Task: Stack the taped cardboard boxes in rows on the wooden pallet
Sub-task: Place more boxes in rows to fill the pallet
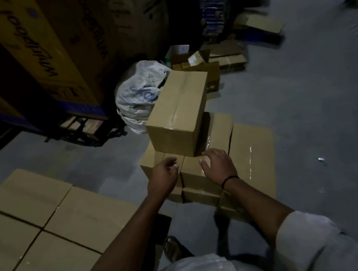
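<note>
Your empty, loose-fingered left grip [164, 174] and right grip [216, 166] hover just before the brown taped cardboard box [178, 106], lengthwise ahead, right nearer.

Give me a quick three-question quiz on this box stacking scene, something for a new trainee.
1. True or false: the left hand and the right hand both grip the top box.
2. What does the top box partly hide? A) a white bag B) a ladder C) a bucket
3. Fill in: the dark wristband is on the ___ wrist.

Key:
1. False. Both hands are open in front of the box and hold nothing.
2. A
3. right
</note>
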### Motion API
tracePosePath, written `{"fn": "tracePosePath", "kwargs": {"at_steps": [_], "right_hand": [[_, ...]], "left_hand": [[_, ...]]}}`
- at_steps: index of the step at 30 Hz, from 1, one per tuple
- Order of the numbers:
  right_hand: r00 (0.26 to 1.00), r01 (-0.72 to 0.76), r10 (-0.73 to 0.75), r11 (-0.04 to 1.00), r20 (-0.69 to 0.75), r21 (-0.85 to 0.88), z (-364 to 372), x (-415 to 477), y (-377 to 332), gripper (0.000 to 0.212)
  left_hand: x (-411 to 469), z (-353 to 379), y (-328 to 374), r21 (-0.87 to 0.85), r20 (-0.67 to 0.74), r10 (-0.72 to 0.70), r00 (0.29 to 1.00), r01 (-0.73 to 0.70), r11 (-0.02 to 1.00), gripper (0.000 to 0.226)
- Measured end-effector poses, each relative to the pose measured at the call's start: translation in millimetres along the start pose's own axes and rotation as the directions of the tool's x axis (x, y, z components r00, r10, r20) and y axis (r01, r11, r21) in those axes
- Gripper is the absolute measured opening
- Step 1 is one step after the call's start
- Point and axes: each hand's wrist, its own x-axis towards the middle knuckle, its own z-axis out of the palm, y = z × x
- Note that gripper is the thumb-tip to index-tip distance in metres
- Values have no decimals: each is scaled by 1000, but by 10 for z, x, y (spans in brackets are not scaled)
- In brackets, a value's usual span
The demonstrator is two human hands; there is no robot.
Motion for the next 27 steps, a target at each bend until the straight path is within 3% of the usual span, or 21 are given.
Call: {"fn": "tracePosePath", "kwargs": {"at_steps": [11,21,27], "right_hand": [[995,-87,93,989,-42,123,357,1238,-445,37],[998,-69,69,997,-4,21,476,2256,-340,44],[987,-159,159,987,6,0,416,2945,-93,56]], "left_hand": [[1235,-573,-306,79,10,8,1000,-9,997,31],[2233,-535,-144,104,-12,-8,1000,9,995,30],[2915,-406,20,172,3,3,1000,-4,985,31]]}}
